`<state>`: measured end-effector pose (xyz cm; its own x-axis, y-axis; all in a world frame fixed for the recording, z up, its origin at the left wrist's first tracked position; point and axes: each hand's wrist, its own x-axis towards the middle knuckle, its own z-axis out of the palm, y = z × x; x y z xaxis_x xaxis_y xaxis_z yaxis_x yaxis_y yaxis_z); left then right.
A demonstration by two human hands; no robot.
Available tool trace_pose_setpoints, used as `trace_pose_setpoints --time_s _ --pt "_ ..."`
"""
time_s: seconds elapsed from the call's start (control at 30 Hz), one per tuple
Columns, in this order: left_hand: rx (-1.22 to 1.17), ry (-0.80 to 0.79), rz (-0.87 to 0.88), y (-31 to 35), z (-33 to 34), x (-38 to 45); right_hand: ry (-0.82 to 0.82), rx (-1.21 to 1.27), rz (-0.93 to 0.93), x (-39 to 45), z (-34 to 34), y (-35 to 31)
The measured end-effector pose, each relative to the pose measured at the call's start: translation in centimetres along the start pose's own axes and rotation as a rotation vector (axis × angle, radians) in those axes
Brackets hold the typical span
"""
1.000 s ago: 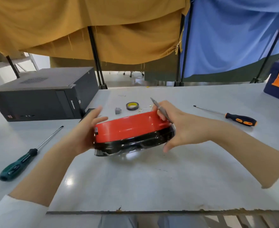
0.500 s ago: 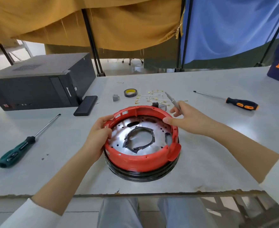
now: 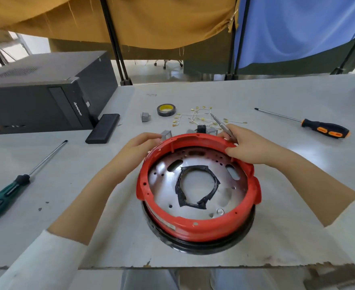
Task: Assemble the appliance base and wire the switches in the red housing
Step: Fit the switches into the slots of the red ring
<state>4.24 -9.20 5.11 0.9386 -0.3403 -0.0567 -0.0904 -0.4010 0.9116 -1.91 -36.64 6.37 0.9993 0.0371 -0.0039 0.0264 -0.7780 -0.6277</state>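
Observation:
The red housing lies flat near the table's front edge, open side up, on a black base ring. Inside it is a metal plate whose middle hole is edged with black tape. My left hand grips the far-left rim, fingertips beside a grey switch. My right hand rests on the far-right rim and holds a thin silver screwdriver. A black switch, two more grey switches and white wires with gold terminals lie just behind the housing.
A roll of black tape lies behind the wires. A green-handled screwdriver lies left, an orange-and-black one far right. A black computer case and a flat black device stand at the back left.
The housing, held on edge a second ago, now lies flat with its open side up. Both hands have moved to its far rim, and the view has tilted down.

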Motion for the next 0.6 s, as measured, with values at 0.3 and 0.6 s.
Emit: trace_pose_setpoints --time_s 0.3,0.6 --pt "-0.39 -0.196 0.015 -0.7 2.3 3.3 0.173 0.319 0.303 4.8 -1.0 4.0" --pt "-0.468 -0.216 -0.013 -1.7 2.6 3.8 0.389 -0.383 0.297 7.1 2.5 8.9"
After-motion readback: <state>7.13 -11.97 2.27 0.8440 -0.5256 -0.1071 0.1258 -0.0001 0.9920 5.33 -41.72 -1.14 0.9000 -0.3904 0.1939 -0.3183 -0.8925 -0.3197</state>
